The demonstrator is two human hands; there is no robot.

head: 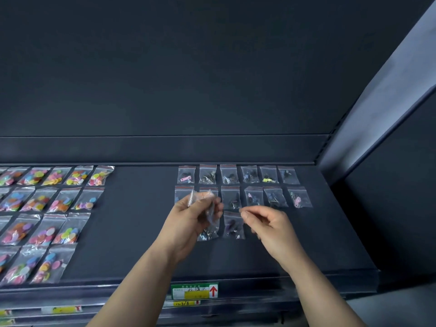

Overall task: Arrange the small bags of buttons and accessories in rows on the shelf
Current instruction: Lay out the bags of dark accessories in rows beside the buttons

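On the dark shelf [141, 220], small clear bags of dark accessories [250, 174] lie in two rows of several at the right, with a third row begun by two bags [233, 225] below them. My left hand [188, 220] grips a bunch of clear bags [203, 199] above the second row. My right hand [269, 225] hovers just right of the third-row bag, thumb and forefinger pinched together; whether they hold anything I cannot tell.
Bags of bright coloured buttons [54, 201] fill the shelf's left part in several rows. A dark side panel [377, 138] closes the shelf at the right. A green price label [194, 291] with a red arrow sits on the front edge.
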